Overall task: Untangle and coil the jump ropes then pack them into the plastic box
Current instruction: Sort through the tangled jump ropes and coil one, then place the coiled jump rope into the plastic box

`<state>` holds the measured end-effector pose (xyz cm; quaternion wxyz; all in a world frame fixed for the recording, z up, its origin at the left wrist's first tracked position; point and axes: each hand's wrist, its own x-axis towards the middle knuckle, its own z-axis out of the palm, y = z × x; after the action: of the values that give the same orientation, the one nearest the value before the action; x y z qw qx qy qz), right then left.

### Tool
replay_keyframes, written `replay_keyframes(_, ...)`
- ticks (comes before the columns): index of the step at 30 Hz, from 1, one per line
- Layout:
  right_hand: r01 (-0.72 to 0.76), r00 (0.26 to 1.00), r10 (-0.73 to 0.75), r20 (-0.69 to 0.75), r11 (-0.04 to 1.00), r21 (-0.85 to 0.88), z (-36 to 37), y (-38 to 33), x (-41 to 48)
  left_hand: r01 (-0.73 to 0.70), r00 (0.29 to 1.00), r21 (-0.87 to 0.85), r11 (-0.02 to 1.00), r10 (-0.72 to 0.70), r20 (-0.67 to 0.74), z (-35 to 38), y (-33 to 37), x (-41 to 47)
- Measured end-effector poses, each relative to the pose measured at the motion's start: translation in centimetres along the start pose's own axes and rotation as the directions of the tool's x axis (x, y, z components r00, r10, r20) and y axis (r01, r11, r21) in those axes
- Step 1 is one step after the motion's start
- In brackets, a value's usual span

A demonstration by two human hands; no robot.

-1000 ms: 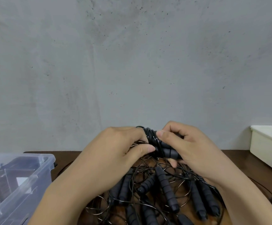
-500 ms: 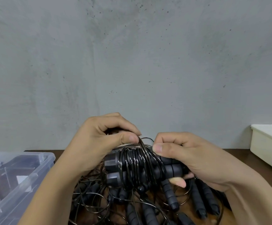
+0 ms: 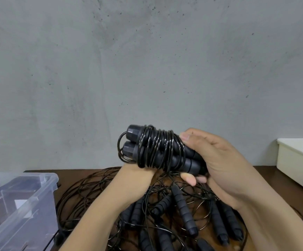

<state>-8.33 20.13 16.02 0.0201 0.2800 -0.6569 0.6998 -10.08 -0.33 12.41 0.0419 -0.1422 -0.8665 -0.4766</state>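
Note:
I hold a black jump rope (image 3: 156,147) up above the table, its two handles side by side and its thin cord wound round them in several loops. My right hand (image 3: 219,160) grips the handles' right ends, thumb on top. My left hand (image 3: 134,178) is right under the coil, its fingers hidden behind it. Below lies a tangled pile of jump ropes (image 3: 183,212) with ribbed black handles and loose cord. The clear plastic box (image 3: 43,189) stands at the lower left, apart from both hands.
A cream-white bin (image 3: 299,160) sits at the right edge of the brown wooden table (image 3: 266,178). Loose cord loops spread from the pile toward the clear box. A grey concrete wall rises just behind the table.
The bundle has risen from just over the pile and tilted, its cap ends pointing up and left. My left hand dropped from on top of the coil to beneath it.

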Motion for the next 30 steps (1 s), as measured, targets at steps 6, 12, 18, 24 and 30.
replay_keyframes(6, 0.088, 0.977, -0.085, -0.195, 0.996, 0.002, 0.6, 0.8, 0.8, -0.068, 0.994, -0.370, 0.927, 0.094, 0.053, 0.5, 0.7, 0.2)
replay_keyframes(12, 0.130, 0.957, -0.137, -0.256, 0.991, -0.044, 2.3, 1.8, 0.7, -0.096, 0.983, -0.608, 0.788, 0.170, 0.065, 0.3, 0.8, -1.7)
replay_keyframes(18, 0.082, 0.952, -0.136, -0.276, 0.976, -0.201, 6.7, 4.0, -0.1, -0.039, 0.985, -0.596, 0.802, -0.070, -0.159, -0.2, 1.3, -4.1)
replay_keyframes(24, -0.007, 0.954, -0.033, -0.300, 0.991, -0.132, 11.5, 5.8, -2.6, 0.033, 0.951, -0.376, 0.926, -0.145, -0.273, -2.8, 0.5, -7.8)
replay_keyframes(30, -0.018, 0.983, -0.011, -0.182, 0.987, -0.159, 15.0, 5.5, -4.3, 0.131, 0.913, -0.178, 0.975, -0.188, -0.363, -7.4, 0.8, -12.9)
